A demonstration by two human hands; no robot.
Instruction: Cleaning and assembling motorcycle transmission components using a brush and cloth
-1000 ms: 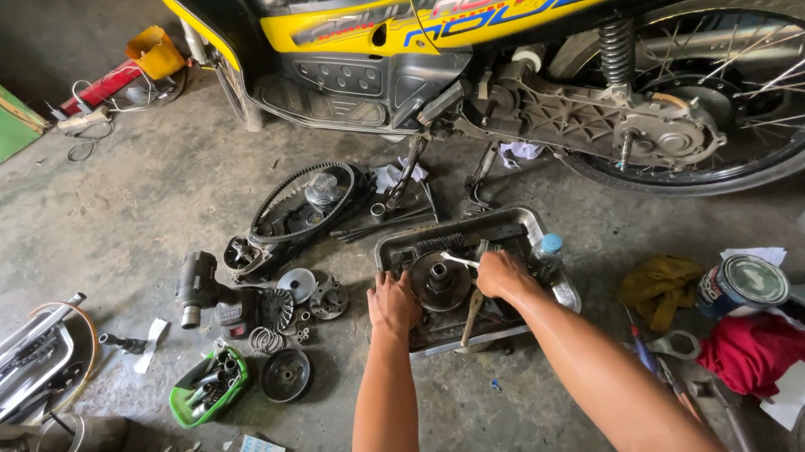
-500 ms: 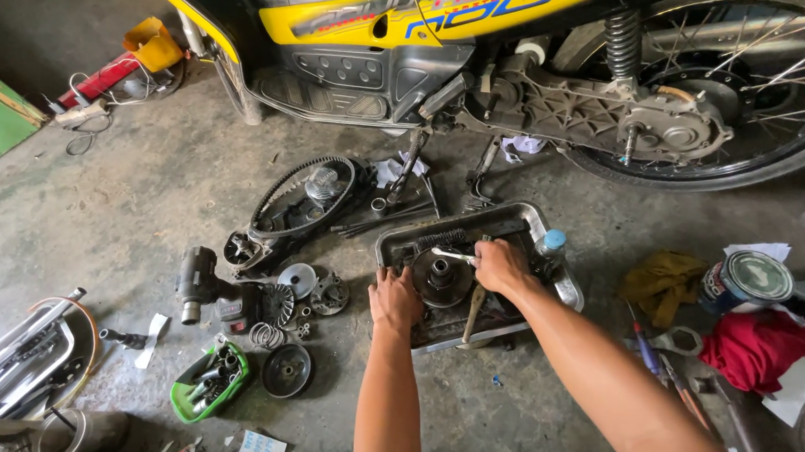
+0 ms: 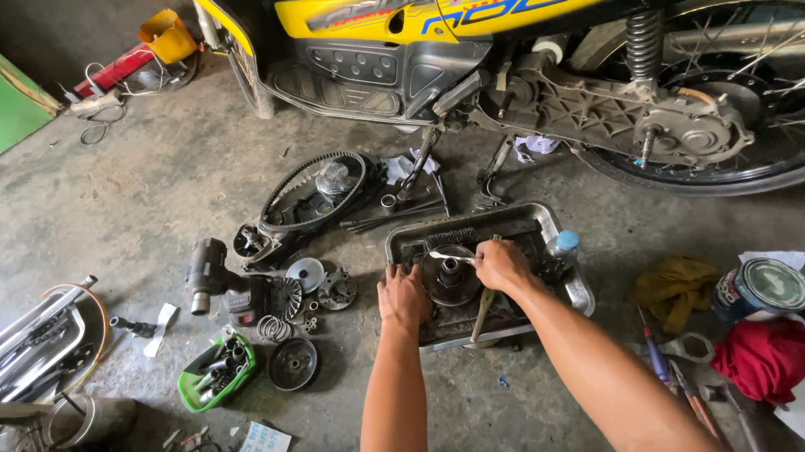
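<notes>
Both hands in the metal tray on the floor, left hand just left of the round pulley part, right hand just right of it, motorcycle beyond, drive belt and loose parts left, rags right.

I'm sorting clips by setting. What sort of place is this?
Most likely a small motorcycle repair shop: a yellow motorcycle stands on a stained concrete floor, a drive belt lies loose, and both hands work in a metal tray.
</notes>
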